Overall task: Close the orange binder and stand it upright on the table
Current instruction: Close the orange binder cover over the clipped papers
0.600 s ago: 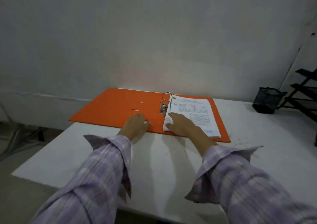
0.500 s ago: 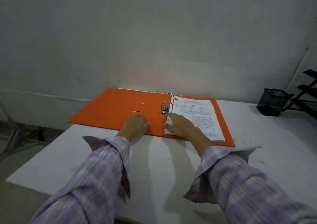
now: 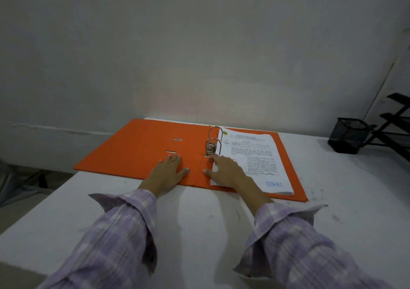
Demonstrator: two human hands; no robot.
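Note:
The orange binder (image 3: 142, 149) lies open and flat on the white table (image 3: 199, 222), its left cover overhanging the table's left edge. Metal rings (image 3: 213, 142) stand at its spine. A stack of printed papers (image 3: 255, 160) rests on the right half. My left hand (image 3: 167, 173) lies flat, fingers spread, on the left cover just beside the spine. My right hand (image 3: 224, 169) presses flat on the near left corner of the papers, its index finger touching the ring mechanism's lever.
A black mesh pen holder (image 3: 348, 135) stands at the back right of the table. A black metal rack (image 3: 397, 129) is behind it at the right edge. A grey wall rises directly behind the binder. The floor drops off left of the table.
Both hands stay on the binder in nearly the same places. My right index finger has stretched forward to the ring lever. The view has shifted slightly.

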